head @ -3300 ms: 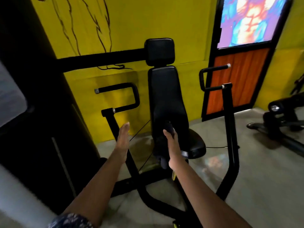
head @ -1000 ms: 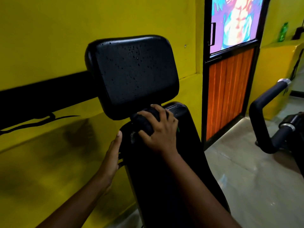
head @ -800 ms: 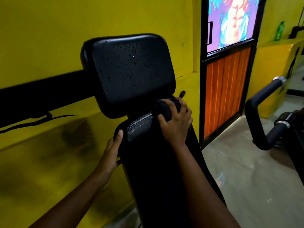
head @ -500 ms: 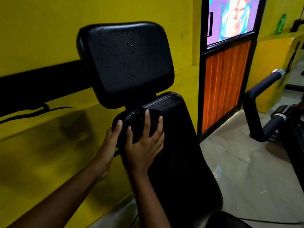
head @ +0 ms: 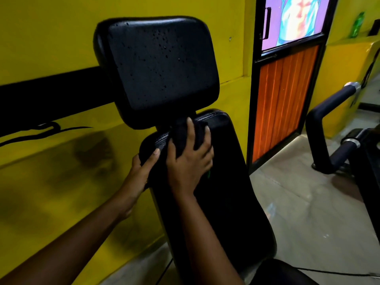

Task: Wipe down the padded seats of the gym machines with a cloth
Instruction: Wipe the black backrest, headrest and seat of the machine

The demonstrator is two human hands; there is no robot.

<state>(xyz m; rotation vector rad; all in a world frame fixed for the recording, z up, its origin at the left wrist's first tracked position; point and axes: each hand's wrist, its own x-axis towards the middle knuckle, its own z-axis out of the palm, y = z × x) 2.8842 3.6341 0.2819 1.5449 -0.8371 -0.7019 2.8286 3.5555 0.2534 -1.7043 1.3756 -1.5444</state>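
Note:
A black padded backrest (head: 222, 182) stands upright before me, with a black headrest pad (head: 160, 66) above it, dotted with water drops. My right hand (head: 188, 159) presses a dark cloth (head: 185, 134) flat against the top of the backrest, fingers spread over it. My left hand (head: 139, 173) grips the backrest's left edge near the top, thumb on the front face. The seat pad (head: 283, 272) shows only as a dark corner at the bottom.
A yellow wall (head: 61, 38) runs close behind the machine, with a black bar (head: 51, 93) across it. An orange-panelled door (head: 285, 103) is to the right. Black handle bars (head: 327, 124) of the machine stand at the right over a grey floor (head: 308, 212). A green bottle (head: 357, 25) sits on a ledge.
My right hand has slid the cloth from the backrest's upper left toward its top middle, under the headrest. My left hand stays on the left edge.

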